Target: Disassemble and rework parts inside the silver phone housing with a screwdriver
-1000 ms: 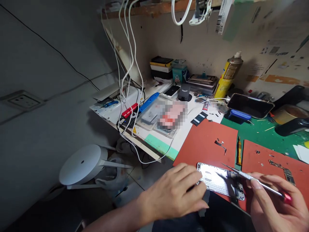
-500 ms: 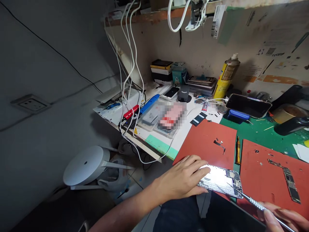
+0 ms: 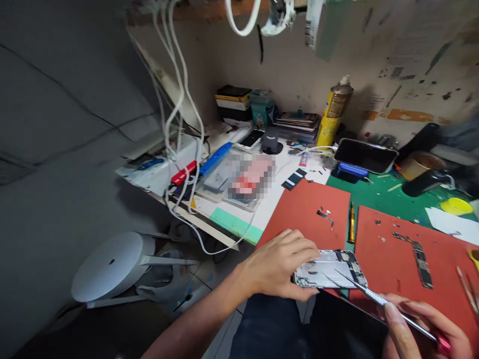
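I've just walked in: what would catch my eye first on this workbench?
At the near edge, the left hand steadies an opened phone while the right hand points a slim screwdriver into it. Behind them lie red mats, a yellow spray can stands at the back, and white cables dangle at the left.
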### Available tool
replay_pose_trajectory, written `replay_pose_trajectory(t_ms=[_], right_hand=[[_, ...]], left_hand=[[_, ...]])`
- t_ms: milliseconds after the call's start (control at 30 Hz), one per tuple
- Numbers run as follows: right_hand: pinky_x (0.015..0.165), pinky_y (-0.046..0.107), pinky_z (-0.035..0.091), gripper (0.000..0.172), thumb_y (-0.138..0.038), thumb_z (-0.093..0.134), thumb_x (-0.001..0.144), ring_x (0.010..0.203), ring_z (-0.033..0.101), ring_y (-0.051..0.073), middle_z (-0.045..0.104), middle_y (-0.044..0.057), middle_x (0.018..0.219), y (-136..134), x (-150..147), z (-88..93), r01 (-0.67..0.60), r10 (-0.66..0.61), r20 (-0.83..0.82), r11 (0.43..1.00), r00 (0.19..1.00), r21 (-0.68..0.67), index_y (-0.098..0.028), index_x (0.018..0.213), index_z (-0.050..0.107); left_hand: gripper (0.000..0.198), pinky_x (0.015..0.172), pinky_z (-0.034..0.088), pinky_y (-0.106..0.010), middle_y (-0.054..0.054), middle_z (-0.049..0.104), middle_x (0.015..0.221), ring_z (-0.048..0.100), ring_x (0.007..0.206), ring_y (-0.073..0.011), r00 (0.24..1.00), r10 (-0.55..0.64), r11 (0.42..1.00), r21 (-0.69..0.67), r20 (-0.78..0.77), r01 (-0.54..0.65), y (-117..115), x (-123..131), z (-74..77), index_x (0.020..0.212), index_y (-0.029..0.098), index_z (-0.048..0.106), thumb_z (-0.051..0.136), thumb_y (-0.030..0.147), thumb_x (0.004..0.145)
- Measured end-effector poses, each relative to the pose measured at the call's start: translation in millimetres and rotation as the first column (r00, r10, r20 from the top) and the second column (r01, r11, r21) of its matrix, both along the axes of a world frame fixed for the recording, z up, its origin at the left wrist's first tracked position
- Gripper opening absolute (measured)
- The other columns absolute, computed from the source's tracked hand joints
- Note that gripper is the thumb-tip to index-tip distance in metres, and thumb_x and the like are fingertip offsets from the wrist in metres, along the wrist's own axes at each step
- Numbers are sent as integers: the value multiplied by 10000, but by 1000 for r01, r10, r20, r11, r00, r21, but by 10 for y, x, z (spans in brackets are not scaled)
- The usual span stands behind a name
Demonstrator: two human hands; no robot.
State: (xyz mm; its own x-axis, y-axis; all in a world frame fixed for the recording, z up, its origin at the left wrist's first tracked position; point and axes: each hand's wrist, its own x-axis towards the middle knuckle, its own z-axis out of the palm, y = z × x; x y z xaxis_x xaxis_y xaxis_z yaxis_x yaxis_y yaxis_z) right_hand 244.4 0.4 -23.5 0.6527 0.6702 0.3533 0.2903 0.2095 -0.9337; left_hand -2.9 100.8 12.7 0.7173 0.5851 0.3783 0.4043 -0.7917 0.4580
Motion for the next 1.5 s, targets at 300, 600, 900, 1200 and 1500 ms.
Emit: replay_pose_trajectory(t_ms=[300,600,900,1200,1500], right_hand=[[752,351,715,289,-154,856,874,828,798,207,775,54,940,37,-181,208,-94,88,104,994,991,61,-172,1118,702],[744,428,703,506,16,782,858,917,777,245,762,86,1046,6,-196,156,-233,154,467,966,871,116,-177,1306,647],[743,413,699,569,42,800,838,942,783,242,761,101,1099,13,-192,86,-276,169,593,956,787,94,-163,1339,625],[733,399,702,562,30,801,862,950,780,229,766,104,1094,60,-218,100,-282,171,656,957,735,66,-158,1352,602],[715,395,713,545,15,808,866,936,796,236,782,92,1093,72,-227,89,-267,147,680,961,718,73,-175,1340,618]], left_hand=[[502,889,592,-456,-120,766,1201,641,1044,-277,991,61,995,-86,117,-51,-25,-13,7,1375,166,618,809,317,937],[457,893,607,-444,-122,756,1222,646,1060,-267,993,62,990,-132,98,-49,-34,4,51,1370,173,624,795,281,961],[492,927,598,-435,-106,759,1264,638,1064,-260,996,70,990,-130,56,-62,-38,14,57,1378,179,636,812,257,925],[480,927,593,-423,-85,770,1209,640,1060,-260,996,91,991,-100,26,-88,-44,41,61,1349,166,652,817,270,911],[478,937,588,-405,-66,774,1208,635,1058,-252,995,101,987,-128,25,-97,-34,47,58,1342,188,653,806,253,894]])
